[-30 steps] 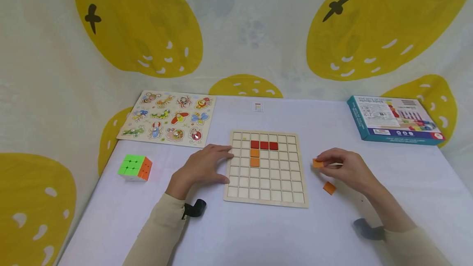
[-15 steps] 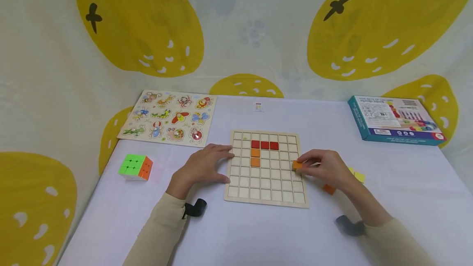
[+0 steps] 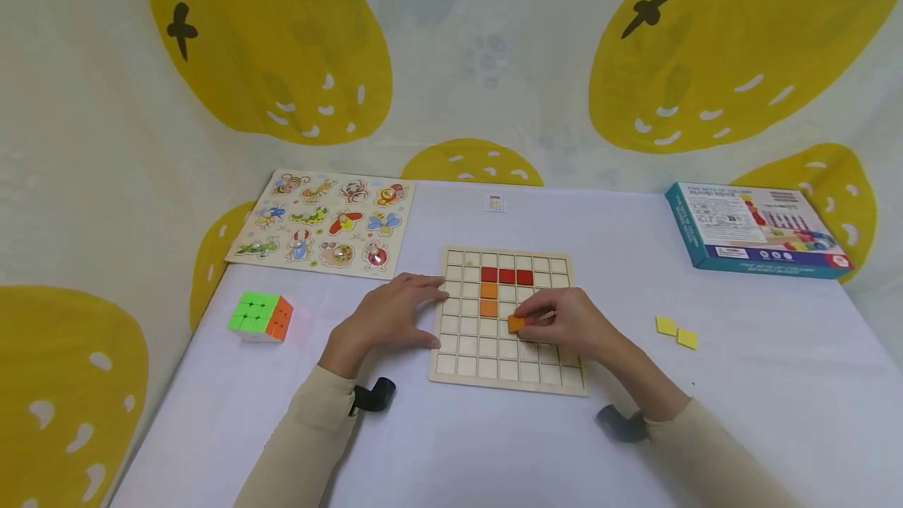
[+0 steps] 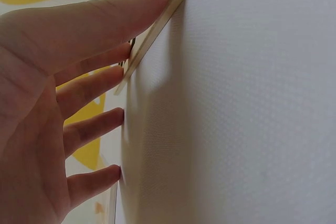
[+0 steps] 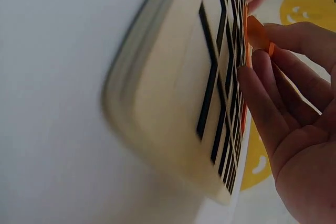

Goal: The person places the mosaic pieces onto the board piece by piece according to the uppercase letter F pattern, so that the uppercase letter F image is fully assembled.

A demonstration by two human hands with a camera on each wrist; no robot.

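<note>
A wooden grid board [image 3: 508, 388] lies mid-table, with a row of red tiles [image 3: 506, 277] and two orange tiles [image 3: 488, 308] below the leftmost red one. My right hand [image 3: 574, 324] pinches another orange tile [image 3: 516, 324] between thumb and fingers, over the middle of the grid; in the right wrist view this orange tile [image 5: 258, 34] looks tilted, close to the board's surface. My left hand [image 3: 391, 316] rests at the board's left edge, fingers spread. In the left wrist view its thumb [image 4: 105, 22] touches the board's rim [image 4: 157, 32].
Two yellow tiles [image 3: 676, 332] lie right of the board. A puzzle cube [image 3: 259, 316] and an insect puzzle board [image 3: 320, 222] are on the left. A small printed card [image 3: 496, 204] lies behind the grid, and a toy box [image 3: 758, 230] sits at the back right.
My right hand has carried the orange tile leftward from beside the board to over its middle. Yellow tiles have come into view; a loose orange tile is no longer visible. My left hand stays put.
</note>
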